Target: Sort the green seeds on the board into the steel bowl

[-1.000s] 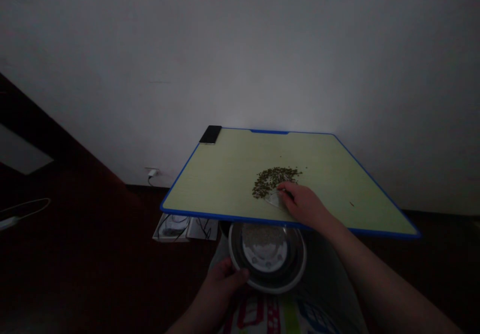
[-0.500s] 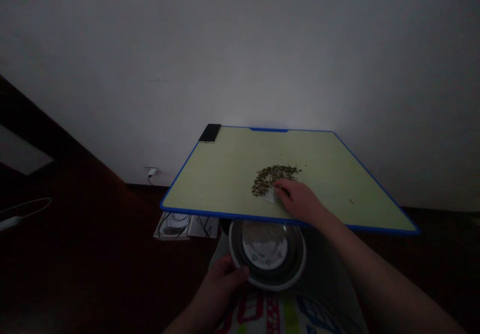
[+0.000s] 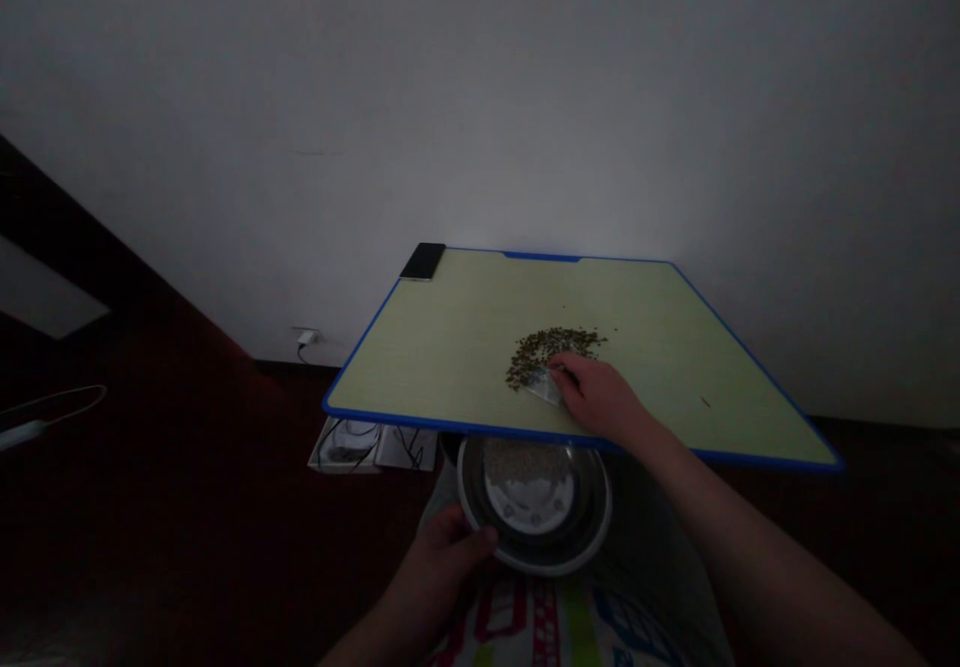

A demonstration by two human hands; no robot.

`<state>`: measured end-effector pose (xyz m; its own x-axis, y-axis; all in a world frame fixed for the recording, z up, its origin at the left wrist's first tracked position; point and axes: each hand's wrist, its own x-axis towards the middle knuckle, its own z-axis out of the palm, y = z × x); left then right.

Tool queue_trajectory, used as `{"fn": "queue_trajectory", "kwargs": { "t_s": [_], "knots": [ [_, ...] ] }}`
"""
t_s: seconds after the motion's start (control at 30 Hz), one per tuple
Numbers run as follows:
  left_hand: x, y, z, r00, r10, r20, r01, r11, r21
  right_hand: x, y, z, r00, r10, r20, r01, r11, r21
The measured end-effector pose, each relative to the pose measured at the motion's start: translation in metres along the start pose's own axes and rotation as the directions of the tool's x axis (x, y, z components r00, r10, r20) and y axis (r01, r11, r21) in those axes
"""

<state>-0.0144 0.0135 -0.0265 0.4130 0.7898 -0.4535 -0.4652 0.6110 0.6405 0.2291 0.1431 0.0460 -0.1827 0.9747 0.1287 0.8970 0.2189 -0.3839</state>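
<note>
My left hand (image 3: pixel 442 557) grips the near left side of a round metal bowl (image 3: pixel 551 567), thumb over the rim. The bowl sits at my lap, its far side under the table's front edge, and pale grains lie in it. My right hand (image 3: pixel 596 395) rests on the folding table (image 3: pixel 420 367), fingers pinched on a thin, whitish, see-through piece (image 3: pixel 543 387) like a small plastic card or bag. That piece lies against the near edge of a spread heap of small brown grains (image 3: pixel 534 349). My fingertips partly cover the piece and the heap.
A dark phone (image 3: pixel 424 261) lies on the table's far left corner. A thin reddish-brown sliver (image 3: pixel 706 402) is on the right side. The table's far edge stands near a wall (image 3: pixel 480 97). Below left are an open box with cables (image 3: pixel 345 447) and a plugged-in charger (image 3: pixel 306 338).
The view has shifted slightly. A little more of the see-through piece shows by my right fingers; my left hand keeps the same hold on the bowl.
</note>
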Motion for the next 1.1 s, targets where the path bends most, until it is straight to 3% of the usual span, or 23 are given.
{"fn": "queue_trajectory", "kwargs": {
  "t_s": [0.43, 0.7, 1.1],
  "knots": [
    [-0.002, 0.001, 0.000, 1.000, -0.010, -0.027, 0.011, 1.000, 0.014, -0.002, 0.004, 0.000, 0.988, -0.149, 0.029, 0.145, 0.983, 0.111],
    [-0.003, 0.003, 0.007, 1.000, -0.017, -0.020, 0.015, 0.998, -0.055, -0.001, 0.003, -0.001, 0.998, -0.063, 0.004, 0.062, 0.996, 0.067],
    [-0.002, 0.005, 0.004, 1.000, -0.012, -0.020, 0.013, 0.999, 0.051, 0.000, 0.007, 0.002, 0.981, -0.191, 0.044, 0.187, 0.978, 0.089]
  ]
}}
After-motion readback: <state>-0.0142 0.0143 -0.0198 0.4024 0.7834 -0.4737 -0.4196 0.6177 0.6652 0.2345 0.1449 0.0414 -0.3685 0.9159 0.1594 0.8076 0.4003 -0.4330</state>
